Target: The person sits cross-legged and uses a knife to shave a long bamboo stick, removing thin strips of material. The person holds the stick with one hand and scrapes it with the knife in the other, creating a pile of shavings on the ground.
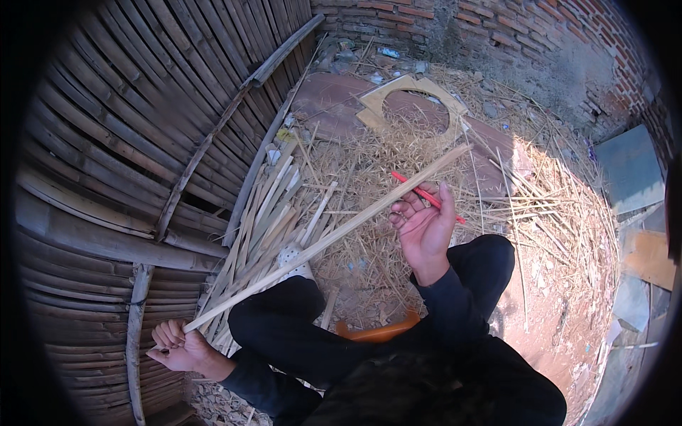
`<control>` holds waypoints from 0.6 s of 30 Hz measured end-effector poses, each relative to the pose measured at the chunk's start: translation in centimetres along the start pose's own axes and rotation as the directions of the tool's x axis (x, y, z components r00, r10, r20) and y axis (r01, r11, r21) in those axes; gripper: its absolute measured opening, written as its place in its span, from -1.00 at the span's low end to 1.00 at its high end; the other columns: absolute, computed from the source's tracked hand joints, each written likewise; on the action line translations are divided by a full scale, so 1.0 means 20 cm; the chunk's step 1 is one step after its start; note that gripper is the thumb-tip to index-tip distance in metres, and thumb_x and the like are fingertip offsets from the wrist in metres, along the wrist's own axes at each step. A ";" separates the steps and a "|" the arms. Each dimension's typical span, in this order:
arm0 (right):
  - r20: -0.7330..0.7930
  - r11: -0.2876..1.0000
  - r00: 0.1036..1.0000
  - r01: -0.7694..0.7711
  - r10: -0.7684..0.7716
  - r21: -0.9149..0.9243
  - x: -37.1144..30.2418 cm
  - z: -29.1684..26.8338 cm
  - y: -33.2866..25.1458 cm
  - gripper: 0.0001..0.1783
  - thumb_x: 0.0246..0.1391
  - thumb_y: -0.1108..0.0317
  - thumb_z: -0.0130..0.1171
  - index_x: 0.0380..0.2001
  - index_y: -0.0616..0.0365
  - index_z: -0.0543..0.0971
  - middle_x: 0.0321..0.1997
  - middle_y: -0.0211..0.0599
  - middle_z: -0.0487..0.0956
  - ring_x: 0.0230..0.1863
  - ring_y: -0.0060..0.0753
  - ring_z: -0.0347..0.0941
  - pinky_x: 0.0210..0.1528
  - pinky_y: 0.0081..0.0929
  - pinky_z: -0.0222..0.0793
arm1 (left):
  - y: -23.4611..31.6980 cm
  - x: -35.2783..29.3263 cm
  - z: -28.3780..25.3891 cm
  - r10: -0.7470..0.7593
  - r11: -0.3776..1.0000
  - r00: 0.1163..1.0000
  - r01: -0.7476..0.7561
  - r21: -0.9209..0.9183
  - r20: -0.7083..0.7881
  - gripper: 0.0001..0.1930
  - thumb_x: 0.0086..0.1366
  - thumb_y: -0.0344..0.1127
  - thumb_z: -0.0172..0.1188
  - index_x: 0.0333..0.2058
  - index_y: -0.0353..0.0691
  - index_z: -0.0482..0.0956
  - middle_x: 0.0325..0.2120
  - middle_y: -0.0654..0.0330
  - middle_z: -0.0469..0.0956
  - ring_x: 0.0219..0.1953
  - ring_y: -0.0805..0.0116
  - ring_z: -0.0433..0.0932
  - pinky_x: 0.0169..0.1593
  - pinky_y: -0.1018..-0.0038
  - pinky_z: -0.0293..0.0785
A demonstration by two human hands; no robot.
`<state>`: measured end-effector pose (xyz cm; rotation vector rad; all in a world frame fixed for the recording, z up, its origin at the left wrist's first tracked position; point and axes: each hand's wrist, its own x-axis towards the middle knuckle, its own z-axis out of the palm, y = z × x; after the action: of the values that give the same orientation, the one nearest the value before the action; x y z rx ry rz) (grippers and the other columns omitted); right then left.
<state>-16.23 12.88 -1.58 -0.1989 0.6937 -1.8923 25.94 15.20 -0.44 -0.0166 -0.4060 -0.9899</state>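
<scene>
A long, pale bamboo strip (348, 226) runs slantwise across my lap, from the lower left up to the middle right. My left hand (177, 346) is closed around its lower end, beside the bamboo wall. Near the strip's upper end, my right hand (425, 231) is turned palm up with curled fingers. A slim red tool (428, 197) lies in that hand between thumb and fingers, crossing close to the strip. Its blade, if it has one, does not show. Whether the right fingers also touch the strip is hard to make out.
Many split bamboo strips (264, 206) lie in a pile along the bamboo wall (135, 128) on my left. Shavings (355, 153) litter the ground. Beyond are a wooden board with a round cutout (373, 106) and a brick wall (490, 28). An orange plastic piece (383, 330) sits between my legs.
</scene>
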 end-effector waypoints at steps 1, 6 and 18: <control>0.030 0.996 0.998 0.053 -0.051 -0.070 0.00 0.02 -0.02 -0.67 0.25 0.03 -0.09 -0.18 0.07 0.36 -0.31 -0.21 0.55 -0.37 -0.34 0.52 -0.34 -0.40 0.45 | -0.04 -0.04 -0.01 0.000 1.000 1.000 0.000 -0.012 -0.026 -0.46 0.37 0.18 -0.20 -0.68 -0.03 0.05 -0.76 0.35 -0.01 -0.71 0.51 -0.07 -0.58 0.50 -0.10; 0.089 0.949 0.980 0.198 -0.181 -0.247 0.23 0.02 -0.12 -0.80 0.19 0.24 0.10 -0.23 0.05 0.36 -0.33 -0.30 0.55 -0.40 -0.45 0.52 -0.40 -0.54 0.42 | -0.32 -0.28 0.01 -0.113 0.987 0.968 0.136 0.088 -0.225 -0.52 0.37 0.03 -0.10 -0.66 -0.10 0.13 -0.73 0.29 0.10 -0.60 0.44 0.16 -0.46 0.52 0.09; 0.129 0.962 0.991 0.069 -0.036 -0.264 0.78 0.01 -0.43 -0.86 0.09 0.33 0.13 -0.30 0.02 0.39 -0.38 -0.35 0.53 -0.42 -0.47 0.48 -0.34 -0.49 0.46 | -0.07 -0.52 0.13 -0.702 -0.412 0.694 -0.581 0.702 0.162 -0.55 -0.06 -0.53 0.14 -0.08 -0.33 0.41 0.02 -0.08 0.37 0.15 -0.12 0.30 0.18 0.12 0.23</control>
<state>-29.53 1.31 0.49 -0.5072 0.8662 -1.8138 18.95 23.29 -1.90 1.5202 -2.2040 -0.2314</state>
